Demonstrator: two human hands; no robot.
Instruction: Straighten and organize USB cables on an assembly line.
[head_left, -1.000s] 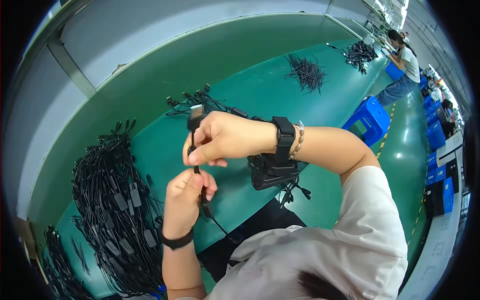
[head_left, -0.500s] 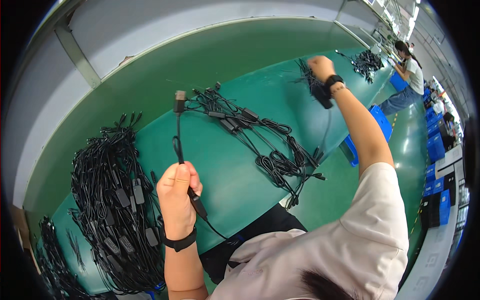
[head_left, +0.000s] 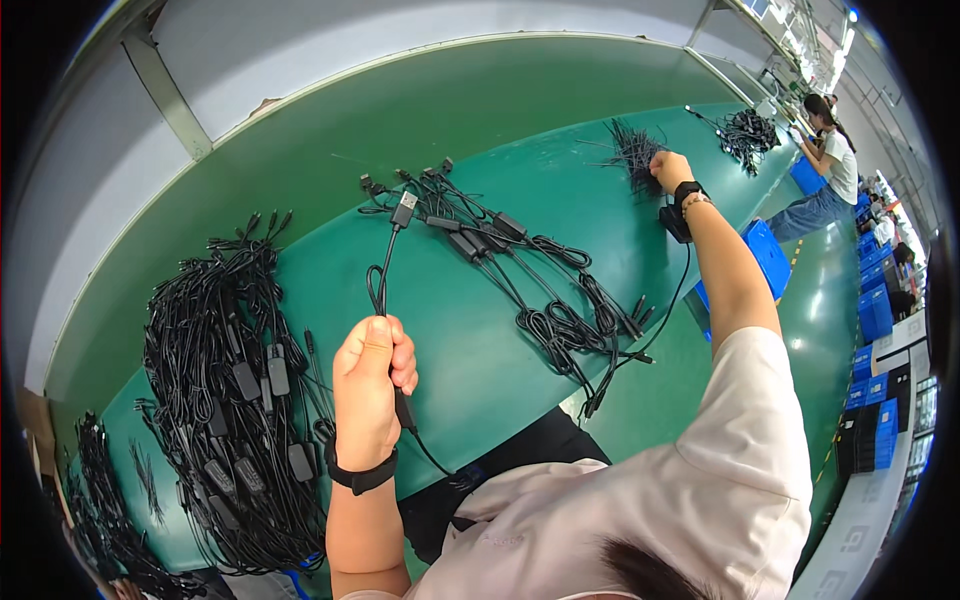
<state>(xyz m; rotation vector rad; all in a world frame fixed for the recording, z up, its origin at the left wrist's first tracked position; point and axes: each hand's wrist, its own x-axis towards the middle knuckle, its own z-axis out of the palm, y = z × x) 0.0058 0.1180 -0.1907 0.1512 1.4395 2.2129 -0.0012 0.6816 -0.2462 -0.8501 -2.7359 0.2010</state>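
My left hand (head_left: 376,375) is closed around a black USB cable (head_left: 377,285). Its metal plug points up above the fist, and a small black inline box (head_left: 404,410) hangs just below. The cable's lower part runs down toward my lap. Far off to the right, my right hand (head_left: 670,172) reaches into a heap of thin black ties (head_left: 633,150) with its fingers drawn together. What they pinch there is too small to make out. Under my right wrist sits a black block-shaped device (head_left: 676,224) with a cord trailing toward the table's near edge.
Several bundled cables with inline boxes (head_left: 500,228) lie mid-table. A thick pile of black cables (head_left: 230,400) covers the left side, with more cables (head_left: 95,480) beyond it. Another cable heap (head_left: 748,135) lies at the far right, near a co-worker (head_left: 830,160). A blue stool (head_left: 765,255) stands beside the table.
My right hand has slowed from a blur and shifted slightly right and down at the tie heap. The left hand's plug has tilted right and dropped a little, its grip kept.
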